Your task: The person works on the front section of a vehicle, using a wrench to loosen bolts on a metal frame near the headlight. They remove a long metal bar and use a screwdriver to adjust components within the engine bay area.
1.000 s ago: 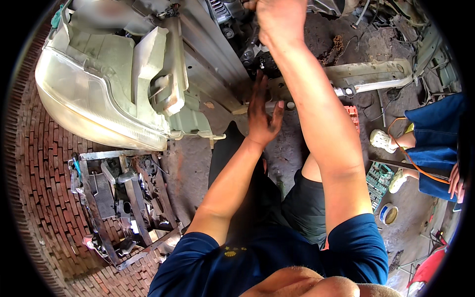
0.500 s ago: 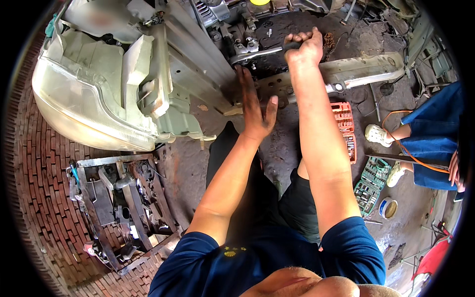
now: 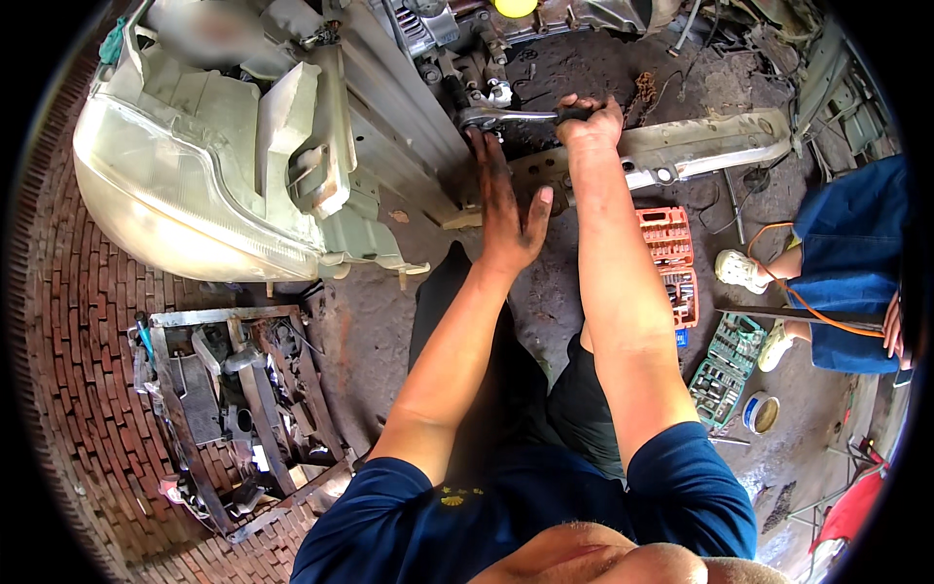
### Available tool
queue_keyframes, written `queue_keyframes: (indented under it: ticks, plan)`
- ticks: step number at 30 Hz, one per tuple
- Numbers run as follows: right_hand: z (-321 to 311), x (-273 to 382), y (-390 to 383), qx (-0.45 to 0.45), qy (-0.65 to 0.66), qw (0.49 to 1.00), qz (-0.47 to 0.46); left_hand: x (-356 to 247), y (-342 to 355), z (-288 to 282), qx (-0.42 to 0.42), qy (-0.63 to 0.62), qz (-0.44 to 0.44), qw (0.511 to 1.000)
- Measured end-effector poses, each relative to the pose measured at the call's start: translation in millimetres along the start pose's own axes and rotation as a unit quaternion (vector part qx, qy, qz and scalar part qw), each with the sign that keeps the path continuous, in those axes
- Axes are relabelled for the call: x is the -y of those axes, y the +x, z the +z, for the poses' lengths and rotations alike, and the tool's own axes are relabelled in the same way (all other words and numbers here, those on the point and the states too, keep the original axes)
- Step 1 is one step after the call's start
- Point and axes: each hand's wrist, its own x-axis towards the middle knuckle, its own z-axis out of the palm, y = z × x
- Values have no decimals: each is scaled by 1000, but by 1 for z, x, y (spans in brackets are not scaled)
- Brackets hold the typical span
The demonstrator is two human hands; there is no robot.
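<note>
Can't really see the grip of the ratchet wrench, the right hand covers most of it. Can't tell if the left hand's fingertips touch its head either. Right forearm blocks part of the red tool case, the yellow cap gets chopped at the far edge, and the green case's bits are too tiny.

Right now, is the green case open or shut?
Open: the green case lies spread out, both halves face up, with rows of small pieces showing inside.
</note>
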Motion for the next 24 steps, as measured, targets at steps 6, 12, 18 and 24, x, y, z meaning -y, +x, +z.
queue_keyframes:
  ticks: [6,12,18,24]
  plan:
    - [39,-8,-65,138,-78,980,-118,1,-6,-3,2,-27,-47,999]
    - [83,-82,-175,360,-312,818,-323,10,-10,0,7,-90,-49,995]
    - [96,-78,-168,309,-245,877,-274,8,-3,6,-34,-54,-58,996]
    - [84,-20,-136,361,-467,696,-409,-2,4,15,-24,-56,-41,997]
